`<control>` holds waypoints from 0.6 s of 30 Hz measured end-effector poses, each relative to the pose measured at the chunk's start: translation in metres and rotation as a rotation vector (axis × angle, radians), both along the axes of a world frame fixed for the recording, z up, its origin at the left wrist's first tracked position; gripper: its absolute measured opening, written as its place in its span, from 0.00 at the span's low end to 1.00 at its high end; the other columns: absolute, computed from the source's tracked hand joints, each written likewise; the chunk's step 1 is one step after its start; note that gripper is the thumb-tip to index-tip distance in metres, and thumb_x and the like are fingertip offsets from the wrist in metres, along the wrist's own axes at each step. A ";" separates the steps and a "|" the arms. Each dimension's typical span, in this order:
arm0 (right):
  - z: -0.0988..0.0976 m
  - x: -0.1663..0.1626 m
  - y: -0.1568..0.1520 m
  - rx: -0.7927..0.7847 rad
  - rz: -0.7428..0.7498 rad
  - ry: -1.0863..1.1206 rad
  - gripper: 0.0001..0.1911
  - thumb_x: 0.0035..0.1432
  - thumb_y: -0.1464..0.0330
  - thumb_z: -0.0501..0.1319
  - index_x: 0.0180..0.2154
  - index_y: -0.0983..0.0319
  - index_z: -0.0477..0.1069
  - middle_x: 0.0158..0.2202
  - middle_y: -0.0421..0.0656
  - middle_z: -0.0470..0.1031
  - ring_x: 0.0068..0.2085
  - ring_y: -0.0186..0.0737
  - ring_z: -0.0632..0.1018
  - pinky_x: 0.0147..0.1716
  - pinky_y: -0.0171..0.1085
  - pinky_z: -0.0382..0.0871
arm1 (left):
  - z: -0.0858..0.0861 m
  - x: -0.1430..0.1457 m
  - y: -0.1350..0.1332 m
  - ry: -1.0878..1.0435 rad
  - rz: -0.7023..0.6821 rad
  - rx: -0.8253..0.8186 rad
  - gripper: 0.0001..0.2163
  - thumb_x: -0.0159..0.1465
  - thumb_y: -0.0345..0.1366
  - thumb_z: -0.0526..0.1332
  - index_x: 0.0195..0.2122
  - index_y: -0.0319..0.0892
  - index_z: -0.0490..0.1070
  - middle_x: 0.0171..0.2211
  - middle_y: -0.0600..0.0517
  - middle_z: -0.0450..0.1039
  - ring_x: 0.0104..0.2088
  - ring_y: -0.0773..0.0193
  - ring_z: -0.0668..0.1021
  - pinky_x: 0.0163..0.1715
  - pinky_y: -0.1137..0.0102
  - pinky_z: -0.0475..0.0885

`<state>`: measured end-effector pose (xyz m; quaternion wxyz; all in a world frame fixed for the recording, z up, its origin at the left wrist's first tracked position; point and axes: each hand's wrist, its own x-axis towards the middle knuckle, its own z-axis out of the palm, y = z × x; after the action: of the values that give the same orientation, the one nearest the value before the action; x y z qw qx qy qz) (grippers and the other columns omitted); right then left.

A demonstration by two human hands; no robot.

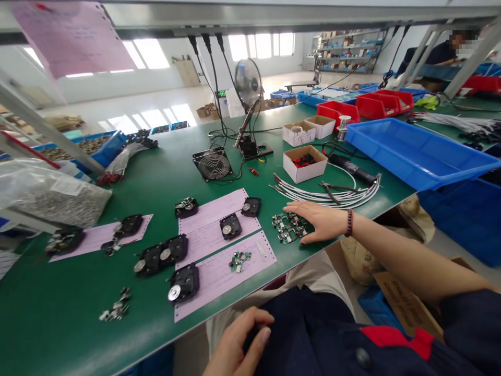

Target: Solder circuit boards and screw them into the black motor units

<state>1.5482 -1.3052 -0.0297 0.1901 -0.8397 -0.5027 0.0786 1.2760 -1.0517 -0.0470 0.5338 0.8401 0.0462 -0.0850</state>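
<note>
My right hand point(319, 221) lies stretched out at the near edge of the green bench, its fingers and thumb around the right side of a cluster of small circuit boards point(288, 227). It is open. My left hand point(243, 342) rests low by my lap, loosely curled, with a gap between thumb and forefinger and nothing visible in it. Left of the boards, pink paper sheets point(211, 292) carry a few loose green boards point(238, 261) and several black round-wheeled modules, among them one point(183, 283) near the front edge and another point(230, 226) farther back.
Bundled white wires point(324, 199) and cutting pliers point(332, 191) lie beyond my right hand. Behind them stand a box of red and black parts point(305, 163) and a blue tray point(422, 151). A small fan point(213, 164) sits mid-bench. A person point(438, 55) is at the far right.
</note>
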 end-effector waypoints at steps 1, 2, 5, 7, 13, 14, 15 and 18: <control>-0.002 -0.002 0.005 -0.016 0.040 -0.002 0.51 0.51 0.56 0.73 0.70 0.65 0.56 0.70 0.59 0.61 0.70 0.57 0.62 0.69 0.54 0.57 | -0.001 0.000 0.000 0.002 0.003 -0.003 0.12 0.67 0.50 0.60 0.42 0.51 0.79 0.41 0.50 0.81 0.45 0.53 0.80 0.49 0.66 0.73; -0.003 -0.004 0.009 -0.029 0.049 -0.016 0.51 0.51 0.57 0.73 0.69 0.66 0.56 0.69 0.60 0.62 0.69 0.58 0.64 0.68 0.56 0.58 | -0.002 0.000 0.001 0.001 0.001 -0.004 0.12 0.67 0.50 0.60 0.42 0.51 0.79 0.41 0.50 0.81 0.45 0.54 0.80 0.50 0.66 0.73; -0.004 -0.004 0.017 -0.042 0.014 -0.104 0.48 0.53 0.58 0.71 0.69 0.68 0.56 0.63 0.61 0.69 0.63 0.60 0.72 0.62 0.57 0.64 | -0.004 0.001 0.005 -0.007 -0.060 -0.001 0.13 0.68 0.49 0.59 0.45 0.51 0.78 0.43 0.49 0.81 0.46 0.54 0.80 0.49 0.66 0.74; -0.002 -0.004 0.017 -0.036 -0.032 -0.170 0.49 0.52 0.58 0.70 0.69 0.71 0.56 0.58 0.62 0.72 0.58 0.62 0.75 0.59 0.58 0.67 | -0.003 0.003 0.006 -0.014 -0.097 0.002 0.13 0.68 0.49 0.59 0.45 0.50 0.78 0.43 0.49 0.81 0.47 0.54 0.80 0.49 0.66 0.74; 0.010 -0.026 0.011 0.132 -0.146 -0.205 0.49 0.50 0.61 0.69 0.68 0.70 0.53 0.58 0.62 0.71 0.59 0.63 0.74 0.59 0.59 0.68 | 0.001 0.036 -0.013 -0.069 0.130 -0.242 0.20 0.67 0.53 0.61 0.52 0.44 0.72 0.42 0.47 0.77 0.45 0.56 0.79 0.49 0.63 0.74; 0.013 -0.035 0.011 0.183 -0.156 -0.212 0.49 0.51 0.62 0.69 0.68 0.68 0.52 0.59 0.61 0.70 0.60 0.62 0.73 0.60 0.59 0.68 | 0.001 0.046 -0.020 -0.087 0.197 -0.343 0.23 0.65 0.55 0.62 0.54 0.44 0.71 0.44 0.46 0.77 0.46 0.56 0.79 0.49 0.63 0.74; 0.017 -0.046 0.013 0.234 -0.169 -0.226 0.49 0.51 0.62 0.68 0.69 0.67 0.50 0.60 0.60 0.69 0.61 0.62 0.72 0.61 0.59 0.68 | 0.001 0.057 -0.026 -0.099 0.250 -0.445 0.26 0.64 0.56 0.64 0.55 0.43 0.70 0.46 0.45 0.77 0.48 0.55 0.79 0.49 0.63 0.75; 0.025 -0.085 0.018 0.371 -0.247 -0.284 0.47 0.55 0.62 0.67 0.69 0.63 0.47 0.61 0.59 0.66 0.63 0.62 0.70 0.62 0.60 0.67 | 0.004 0.083 -0.043 -0.059 0.262 -0.695 0.26 0.61 0.55 0.68 0.54 0.43 0.71 0.49 0.46 0.77 0.48 0.57 0.80 0.51 0.64 0.74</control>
<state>1.4635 -1.2869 -0.0050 0.2765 -0.8481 -0.4237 -0.1575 1.3593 -1.0946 -0.0432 0.7945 0.5978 0.1064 -0.0020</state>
